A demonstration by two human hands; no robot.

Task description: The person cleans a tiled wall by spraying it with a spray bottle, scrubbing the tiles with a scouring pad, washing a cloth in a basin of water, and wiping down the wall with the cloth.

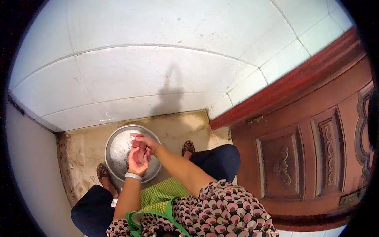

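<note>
Left hand (135, 167) and right hand (150, 143) curl snugly around a dark-red piece (139, 155) over the round metal basin (118, 147); probably soft, light and slippery, it is best cradled from both sides.
</note>
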